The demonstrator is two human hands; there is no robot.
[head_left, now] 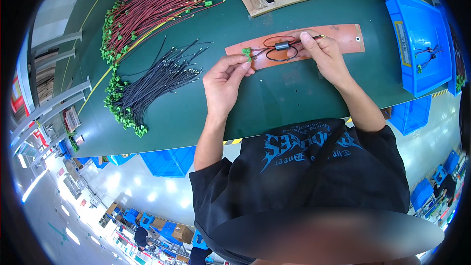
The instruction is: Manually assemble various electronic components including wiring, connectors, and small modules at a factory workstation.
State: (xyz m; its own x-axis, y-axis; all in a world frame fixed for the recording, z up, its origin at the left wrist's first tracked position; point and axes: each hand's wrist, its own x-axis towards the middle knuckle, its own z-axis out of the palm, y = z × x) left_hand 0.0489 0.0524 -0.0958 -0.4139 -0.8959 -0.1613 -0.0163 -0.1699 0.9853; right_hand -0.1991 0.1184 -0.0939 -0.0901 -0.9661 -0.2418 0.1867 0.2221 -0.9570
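A dark cylindrical ferrite core (282,45) has black and reddish wires looped through it, above an orange-brown strip (351,39) on the green table. My left hand (221,83) pinches the green connector (247,53) at the left end of this wire harness. To the right of the core, my right hand (327,60) is closed on the wires between thumb and fingers. A black wire end with a small gold-coloured tip (320,37) sticks out beyond the right thumb. The right fingertips are partly hidden behind the wires.
Black wires (157,81) with green connectors lie in a pile at left, with red wires (162,5) behind. A wooden tray (294,1) of dark cores stands at the back. A blue bin (426,73) at right holds finished-looking harnesses (428,54).
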